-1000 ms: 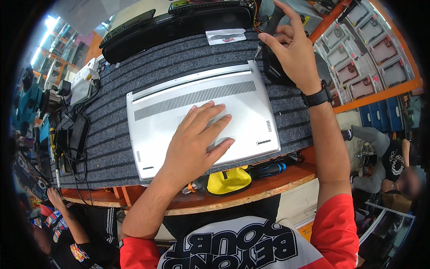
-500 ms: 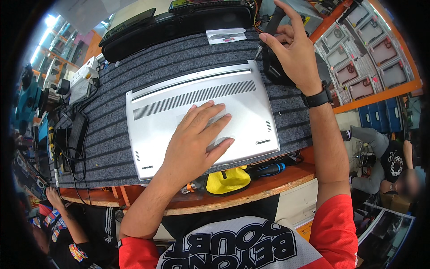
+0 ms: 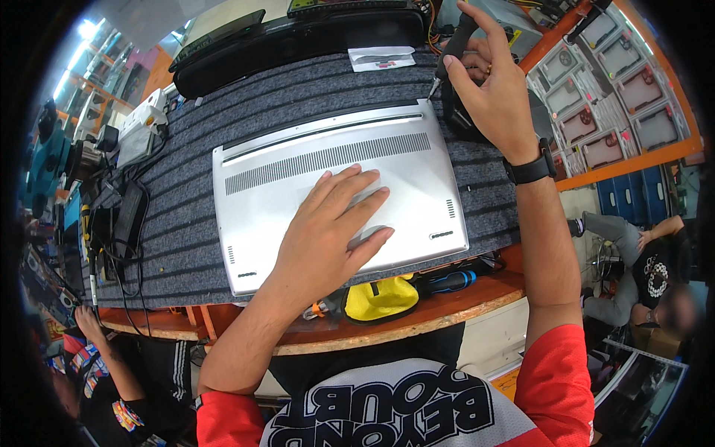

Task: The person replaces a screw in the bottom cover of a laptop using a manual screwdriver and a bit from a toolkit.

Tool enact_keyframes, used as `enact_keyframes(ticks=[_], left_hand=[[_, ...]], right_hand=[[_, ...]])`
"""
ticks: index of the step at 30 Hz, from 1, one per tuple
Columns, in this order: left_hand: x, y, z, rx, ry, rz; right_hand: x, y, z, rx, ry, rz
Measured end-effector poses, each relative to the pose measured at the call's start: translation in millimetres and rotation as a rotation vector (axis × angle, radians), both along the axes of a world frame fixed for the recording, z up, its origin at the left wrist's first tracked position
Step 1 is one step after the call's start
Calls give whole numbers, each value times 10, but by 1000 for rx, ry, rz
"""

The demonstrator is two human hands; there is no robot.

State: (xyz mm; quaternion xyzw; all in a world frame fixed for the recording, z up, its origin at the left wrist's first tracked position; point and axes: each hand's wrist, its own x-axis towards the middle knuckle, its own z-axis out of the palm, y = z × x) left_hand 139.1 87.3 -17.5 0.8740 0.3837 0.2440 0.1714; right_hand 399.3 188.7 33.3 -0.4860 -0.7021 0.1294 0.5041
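Note:
A silver laptop lies upside down, with its vent strip toward the far side. My left hand rests flat on the middle of its bottom cover, fingers spread. Above the far right corner, my right hand grips a black-handled screwdriver between thumb and fingers, index finger up on the top end. The driver stands tilted, its thin metal tip at that corner of the laptop, where a screw seat is. Whether the tip sits in a screw is too small to tell.
A ribbed grey mat covers the bench. Behind lie a long black bar and a small white packet. Cables and a black adapter are at left. Below the edge, a shelf holds a yellow pouch. Other people sit at both sides.
The view has shifted slightly. My right hand and the screwdriver stay at the far right corner, the driver now a little more upright. My left hand keeps its place on the cover.

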Motion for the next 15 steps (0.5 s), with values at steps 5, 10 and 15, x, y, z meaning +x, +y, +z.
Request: enact_keyframes(ticks=[5,10,15], left_hand=[[-2,-2,8,6,3,-1],[-2,5,-7,8,-1,-5],[4,2,-19,9,3,-2]], right_hand=[[-32,-10,12,30,-84,-66],[-15,20,-30,76,-111,-93],[-8,31,-50,91,-109,-83]])
